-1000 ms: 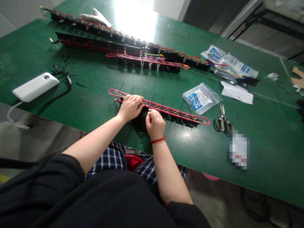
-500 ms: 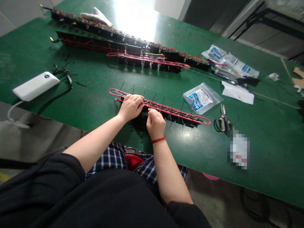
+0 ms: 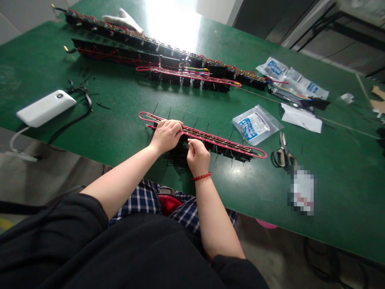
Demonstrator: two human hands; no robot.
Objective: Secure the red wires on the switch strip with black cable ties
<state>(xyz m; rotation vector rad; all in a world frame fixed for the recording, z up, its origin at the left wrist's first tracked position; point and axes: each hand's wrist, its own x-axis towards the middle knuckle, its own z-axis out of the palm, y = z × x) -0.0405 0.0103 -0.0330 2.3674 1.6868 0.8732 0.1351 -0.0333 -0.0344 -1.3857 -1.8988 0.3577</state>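
Observation:
A long wire harness strip [image 3: 222,143] with a pink wire loop and black blocks lies across the green table [image 3: 120,100] close to its near edge. Black cable ties stick up from it. My left hand [image 3: 165,134] is curled on top of the strip near its left part, pressing it down. Just to the right, my right hand [image 3: 197,154] is closed in a pinch at the strip's near side; what it pinches is too small to name. A red bead bracelet sits on that wrist.
More harness strips [image 3: 186,76] lie at the back of the table. Scissors [image 3: 282,154] and a plastic bag [image 3: 255,124] are to the right, more bags [image 3: 294,82] beyond. A white power bank [image 3: 45,107] with cable lies left. A white glove [image 3: 122,20] is far back.

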